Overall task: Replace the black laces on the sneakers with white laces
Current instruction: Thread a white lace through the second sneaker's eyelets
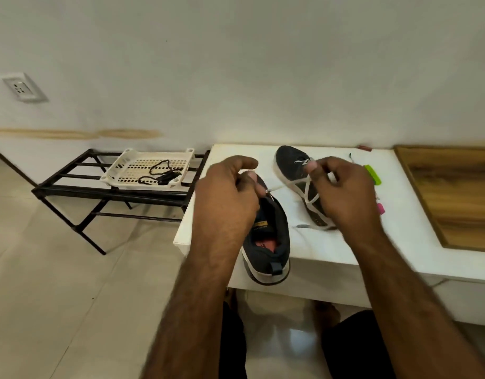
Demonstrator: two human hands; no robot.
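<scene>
Left hand (227, 192) grip pinches white lace (308, 187) end over near sneaker (271, 236); right hand (342, 190) pinches lace over far sneaker (293, 165).

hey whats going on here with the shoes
A person is lacing dark sneakers on a white table. The left hand and the right hand each pinch part of a white lace stretched between them. The lace looks threaded through the far sneaker; the near sneaker lies under the left hand. The black laces lie in a white tray on a black rack.
</scene>
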